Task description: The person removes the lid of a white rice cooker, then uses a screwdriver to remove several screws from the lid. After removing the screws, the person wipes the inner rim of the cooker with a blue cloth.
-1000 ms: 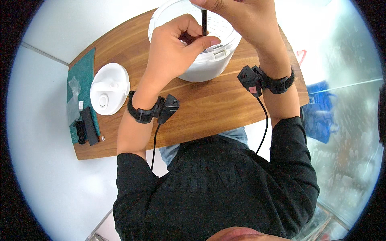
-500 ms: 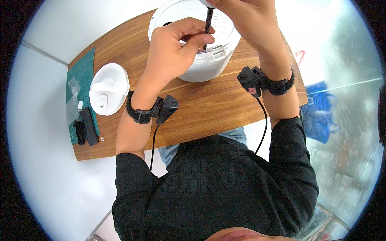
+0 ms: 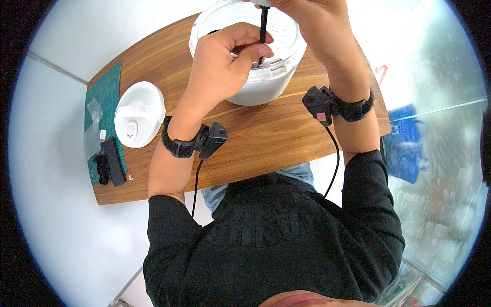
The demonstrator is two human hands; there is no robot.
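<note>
A white round appliance [image 3: 266, 92], shaped like a rice cooker, stands at the far middle of the table. Over its near rim, a screwdriver with a black shaft [image 3: 263, 25] points down, tip at the hinge area. My left hand [image 3: 217, 69] rests over the appliance's left side, thumb and fingers pinching the shaft low down. From above, my right hand [image 3: 319, 30] grips the screwdriver's pale handle, partly cut off by the top edge of the view. A white oval lid part [image 3: 146, 128] with a raised centre lies on the table, left of my left forearm.
The wooden table [image 3: 266, 138] has a curved edge. On its left lies a green mat [image 3: 107, 84] with a clear plastic bag [image 3: 93, 123], a dark bar-shaped object [image 3: 113, 161] and a small shiny piece [image 3: 131, 177]. A blue bag [image 3: 406, 146] is beyond the right edge. Cables hang from both wrist straps.
My right hand has shifted slightly left, and the screwdriver's shaft stands a little more upright. My left hand keeps its pinch on the shaft.
</note>
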